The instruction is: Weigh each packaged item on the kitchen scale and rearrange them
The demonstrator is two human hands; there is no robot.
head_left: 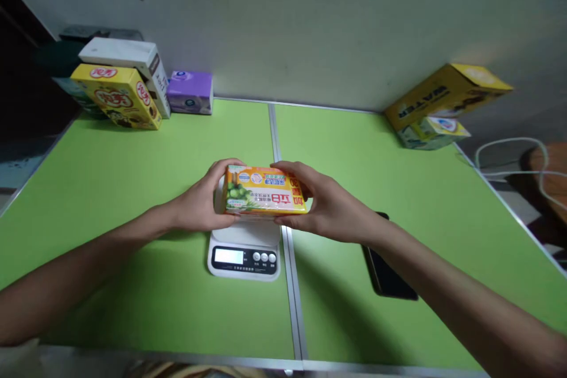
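Between my two hands is an orange, yellow and white pack of laundry soap (pixel 264 190), with green fruit printed at its left end. My left hand (pixel 208 198) grips the left end, thumb along the near side and fingers behind. On the right end, my right hand (pixel 321 201) has its thumb low on the near side and its fingers over the far side. Directly under the pack is a white kitchen scale (pixel 244 255) with a lit display and several round buttons. Most of its platform is hidden, and I cannot tell whether the pack touches it.
A black phone (pixel 392 271) lies on the green folding table (pixel 133 295), partly under my right forearm. At the back left are a yellow box (pixel 117 97), a white box (pixel 128 52) and a purple box (pixel 190 93). A yellow carton (pixel 443 94) and a small green box (pixel 427 134) stand back right.
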